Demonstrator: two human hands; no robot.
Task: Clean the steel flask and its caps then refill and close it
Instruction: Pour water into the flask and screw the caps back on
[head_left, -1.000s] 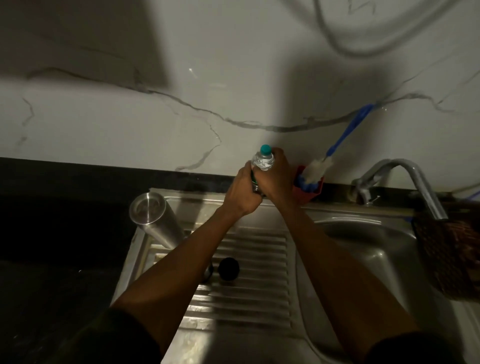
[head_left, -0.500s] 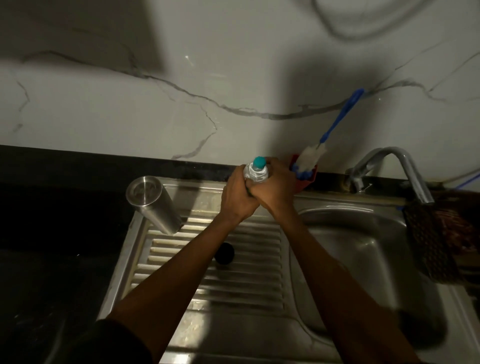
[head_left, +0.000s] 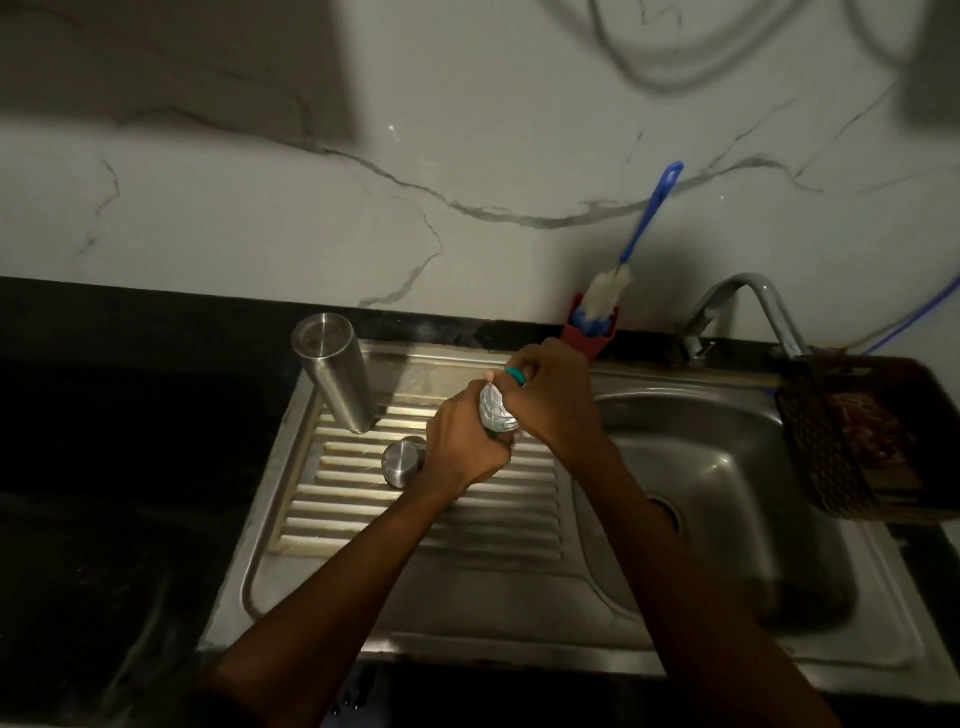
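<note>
Fingers of both hands curled round clear plastic water bottle (head_left: 496, 410), left hand (head_left: 465, 447) gripping body, right hand (head_left: 548, 400) on teal cap (head_left: 515, 375), neck tilted away toward wall, upturned cylindrical steel flask (head_left: 335, 376) standing base-up on ribbed drainboard (head_left: 426, 525).

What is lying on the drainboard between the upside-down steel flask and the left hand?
In the head view, a round steel cap lies there on the ribbed drainboard, below the steel flask and just beside the left hand, which partly covers it.
</note>
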